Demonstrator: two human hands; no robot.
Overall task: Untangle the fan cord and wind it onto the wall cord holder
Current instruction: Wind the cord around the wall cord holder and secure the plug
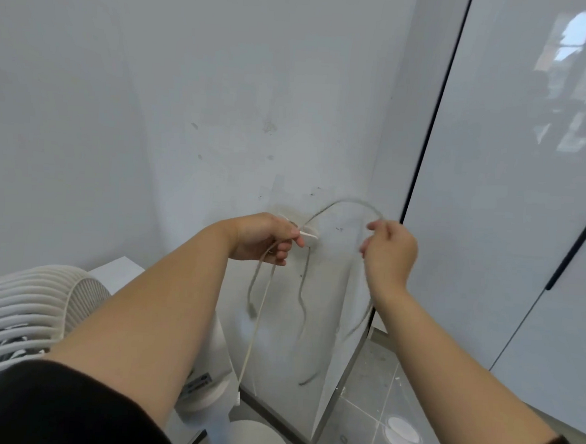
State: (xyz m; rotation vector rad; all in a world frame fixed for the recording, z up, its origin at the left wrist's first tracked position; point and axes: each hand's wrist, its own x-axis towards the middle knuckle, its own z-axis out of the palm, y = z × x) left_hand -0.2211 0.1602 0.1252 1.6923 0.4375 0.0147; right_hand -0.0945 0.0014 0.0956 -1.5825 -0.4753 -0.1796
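Observation:
The thin white fan cord (346,201) arcs across the wall between my two hands, blurred by motion. My left hand (263,237) grips the cord beside the small white wall cord holder (309,237), whose base it partly hides. From that hand two strands hang down; one ends in a small plug (252,311), the other runs to the fan (28,312) at the lower left. My right hand (387,251) pinches the cord's far end of the arc, and a loose length drops below it along the wall corner.
The white wall meets a glossy cabinet door (512,201) with a dark vertical edge on the right. The fan's stand and round base (254,439) sit on the grey tiled floor below my arms. A white box-like surface (120,273) lies behind the fan.

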